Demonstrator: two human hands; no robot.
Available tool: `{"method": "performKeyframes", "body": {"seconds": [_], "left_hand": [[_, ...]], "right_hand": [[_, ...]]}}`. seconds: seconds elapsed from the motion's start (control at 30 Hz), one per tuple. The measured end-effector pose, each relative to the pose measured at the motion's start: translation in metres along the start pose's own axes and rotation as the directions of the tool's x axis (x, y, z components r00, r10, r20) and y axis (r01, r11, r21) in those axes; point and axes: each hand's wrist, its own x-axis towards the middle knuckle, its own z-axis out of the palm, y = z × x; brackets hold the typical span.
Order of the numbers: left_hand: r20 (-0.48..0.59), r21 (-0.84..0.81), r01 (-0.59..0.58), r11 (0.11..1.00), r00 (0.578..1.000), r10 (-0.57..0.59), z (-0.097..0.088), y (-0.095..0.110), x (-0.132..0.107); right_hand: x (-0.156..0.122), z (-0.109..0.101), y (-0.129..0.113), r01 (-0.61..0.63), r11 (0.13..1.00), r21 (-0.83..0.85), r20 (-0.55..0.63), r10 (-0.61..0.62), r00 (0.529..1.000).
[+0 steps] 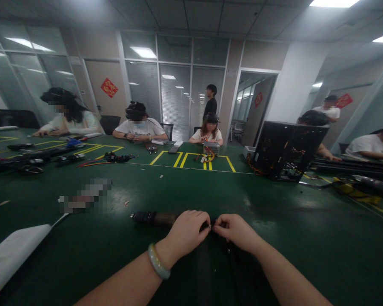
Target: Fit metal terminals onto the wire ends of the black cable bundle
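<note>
My left hand (189, 229), with a pale green bangle (158, 261) on its wrist, has thumb and fingers pinched together near the middle of the table. A tiny shiny piece (210, 226) shows at its fingertips. Facing it, almost touching, my right hand (234, 229) is closed in a pinch too; what it grips is too small to name. A dark cylindrical piece with a metal tip (153, 218) lies on the green table (121, 255), its right end hidden behind my left hand. Below my hands, a dark long object (230, 255) is hard to make out.
A white device (15, 255) with a cable lies at lower left, by a blurred-out object (86, 196). Black cable bundles (110, 157) sit farther left. A black computer case (290, 148) stands at right. Several people sit around the table, one person (140, 127) opposite.
</note>
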Motion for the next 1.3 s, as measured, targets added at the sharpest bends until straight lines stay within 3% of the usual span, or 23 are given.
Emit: {"method": "performKeyframes", "body": {"seconds": [0.83, 1.3], "left_hand": [[0.018, 0.032, -0.041, 0.999, 0.999, 0.040, -0.0023, 0.0021, 0.0015], [0.015, 0.032, -0.027, 0.999, 1.000, 0.027, 0.0030, -0.0005, 0.0013]], "right_hand": [[0.0039, 0.0024, 0.0034, -0.046, 0.999, 0.026, 0.019, 0.046, 0.999], [0.0040, 0.0001, 0.0073, 0.001, 1.000, 0.003, 0.009, -0.001, 1.000]]}}
